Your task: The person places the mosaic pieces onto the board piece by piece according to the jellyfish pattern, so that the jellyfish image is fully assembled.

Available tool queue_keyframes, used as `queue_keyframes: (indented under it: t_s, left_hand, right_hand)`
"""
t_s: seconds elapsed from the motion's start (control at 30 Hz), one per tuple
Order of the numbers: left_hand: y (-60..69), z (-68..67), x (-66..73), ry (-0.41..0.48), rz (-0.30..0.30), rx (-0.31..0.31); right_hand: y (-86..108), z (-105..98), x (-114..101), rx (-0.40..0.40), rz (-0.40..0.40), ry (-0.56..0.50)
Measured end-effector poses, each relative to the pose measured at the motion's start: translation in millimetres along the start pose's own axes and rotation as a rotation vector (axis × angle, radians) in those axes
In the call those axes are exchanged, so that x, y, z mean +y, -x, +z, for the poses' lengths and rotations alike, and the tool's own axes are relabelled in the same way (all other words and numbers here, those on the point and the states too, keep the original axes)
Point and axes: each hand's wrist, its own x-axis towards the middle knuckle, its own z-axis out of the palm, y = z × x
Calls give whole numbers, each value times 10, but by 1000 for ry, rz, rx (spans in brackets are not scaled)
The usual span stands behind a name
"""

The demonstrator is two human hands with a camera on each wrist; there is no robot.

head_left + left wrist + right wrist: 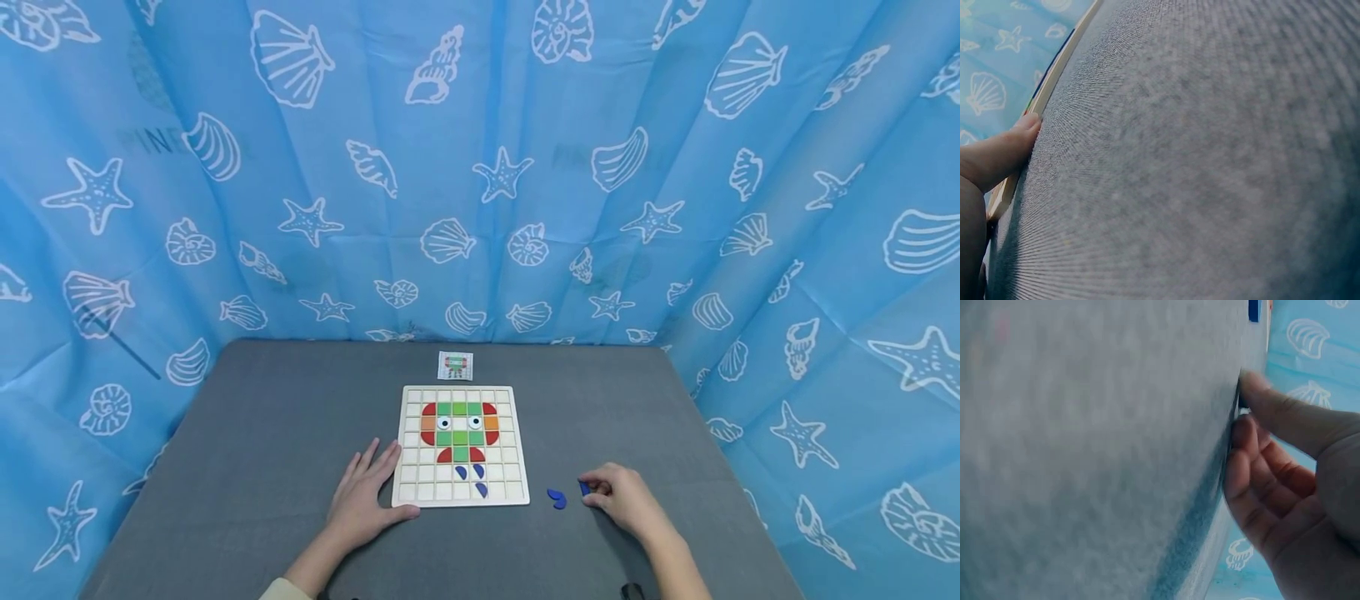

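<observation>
A white grid board (420, 492) lies on the table with a figure of red, green and orange pieces and two eye pieces. Several blue half-round pieces (481, 490) sit in its lower squares. My left hand (360, 500) has its fingers spread by the board's left edge and its thumb at the near edge; the thumb (1004, 153) touches the board's side in the left wrist view. To the right of the board, my right hand (622, 498) pinches a blue piece (584, 488) at the tabletop, mostly hidden by the fingers. Loose blue pieces (557, 498) lie just left of it.
Behind the board lies a small printed card (455, 366) with a similar figure. The table (300, 417) has a grey cloth cover. A blue curtain (480, 250) with white shell prints hangs along the back and sides.
</observation>
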Motion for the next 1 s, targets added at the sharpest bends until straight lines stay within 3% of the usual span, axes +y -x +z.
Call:
queue_keyframes:
  t_s: [0.33, 0.63, 1.0]
  left_hand:
    - [16, -13, 21, -2, -3, -8]
    - [24, -3, 24, -3, -9, 1]
    - [7, -17, 14, 8, -1, -7]
  right_hand:
    - [3, 26, -65, -2, -65, -1]
    - [-63, 91, -379, 32, -219, -37]
    - [-190, 227, -729, -8, -360, -44]
